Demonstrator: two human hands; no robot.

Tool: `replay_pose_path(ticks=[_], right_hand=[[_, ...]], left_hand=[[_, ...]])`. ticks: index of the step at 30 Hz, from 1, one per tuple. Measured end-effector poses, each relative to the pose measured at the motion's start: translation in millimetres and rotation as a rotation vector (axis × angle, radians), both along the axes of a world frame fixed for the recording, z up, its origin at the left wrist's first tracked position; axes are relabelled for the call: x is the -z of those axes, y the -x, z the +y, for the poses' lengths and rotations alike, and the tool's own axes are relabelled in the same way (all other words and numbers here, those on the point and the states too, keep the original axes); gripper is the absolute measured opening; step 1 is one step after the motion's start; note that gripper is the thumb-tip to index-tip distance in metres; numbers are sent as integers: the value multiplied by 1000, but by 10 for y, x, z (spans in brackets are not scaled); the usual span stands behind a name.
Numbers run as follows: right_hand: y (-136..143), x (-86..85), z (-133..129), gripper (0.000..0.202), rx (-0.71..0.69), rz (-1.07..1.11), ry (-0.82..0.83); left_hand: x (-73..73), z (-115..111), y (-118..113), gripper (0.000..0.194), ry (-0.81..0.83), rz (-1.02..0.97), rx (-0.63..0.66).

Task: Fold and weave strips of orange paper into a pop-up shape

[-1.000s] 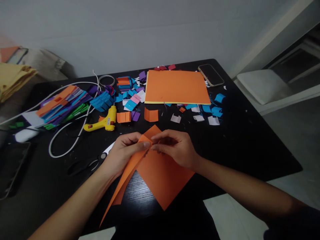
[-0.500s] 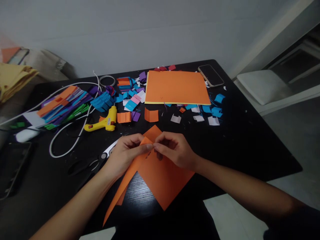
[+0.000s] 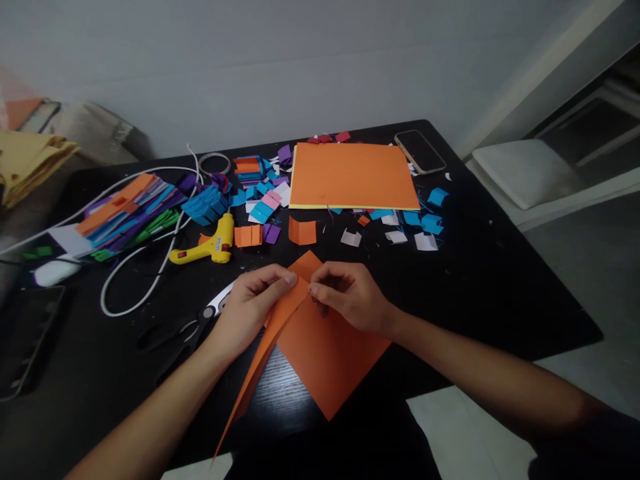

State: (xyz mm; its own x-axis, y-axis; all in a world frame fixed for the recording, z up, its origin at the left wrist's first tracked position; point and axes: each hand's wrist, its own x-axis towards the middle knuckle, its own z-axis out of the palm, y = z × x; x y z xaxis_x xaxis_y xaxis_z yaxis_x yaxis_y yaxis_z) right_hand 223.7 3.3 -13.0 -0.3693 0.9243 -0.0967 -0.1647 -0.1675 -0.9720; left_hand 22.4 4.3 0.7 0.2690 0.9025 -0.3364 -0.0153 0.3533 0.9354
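Observation:
An orange paper sheet (image 3: 333, 363) lies at an angle near the front edge of the black table. Over its left part, a second orange sheet (image 3: 265, 347) is raised and curved, its lower tip reaching past the table edge. My left hand (image 3: 255, 303) pinches this raised sheet near its top, thumb on the upper face. My right hand (image 3: 350, 297) has thumb and fingers pressed together at the raised sheet's right corner. The curled fingers of my right hand are partly in shadow.
Black-handled scissors (image 3: 193, 327) lie beside my left forearm. A yellow glue gun (image 3: 215, 243), a white cable (image 3: 105, 287), bundled paper strips (image 3: 130, 207) and small paper pieces spread behind. Stacked orange sheets (image 3: 353, 177) and a phone (image 3: 421, 152) are at the back.
My left thumb has shifted slightly up and left along the raised sheet. That sheet's top corner now leans right toward my right fingertips, and its lower part looks narrower.

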Motion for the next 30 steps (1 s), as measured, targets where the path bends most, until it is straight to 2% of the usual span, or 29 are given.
replay_pose_path(ticks=[3,10,13,18,24,30], right_hand=[[2,-7,9,28,-6,-2,4],[-6,-8,12,27,4,-25,13],[-8,0,19,27,7,-27,12],[-5,12,29,26,-8,-18,7],[-36,33,71,22,37,-51,-42],[-76,34,139,17,-15,-47,2]], left_hand=[[21,4,-2,23,-14,1,-24],[39,6,8,28,68,-62,-44],[35,8,13,28,48,-42,-18],[43,10,13,27,-10,18,-49],[12,48,-4,28,80,-29,53],[16,68,-6,25,64,-37,49]])
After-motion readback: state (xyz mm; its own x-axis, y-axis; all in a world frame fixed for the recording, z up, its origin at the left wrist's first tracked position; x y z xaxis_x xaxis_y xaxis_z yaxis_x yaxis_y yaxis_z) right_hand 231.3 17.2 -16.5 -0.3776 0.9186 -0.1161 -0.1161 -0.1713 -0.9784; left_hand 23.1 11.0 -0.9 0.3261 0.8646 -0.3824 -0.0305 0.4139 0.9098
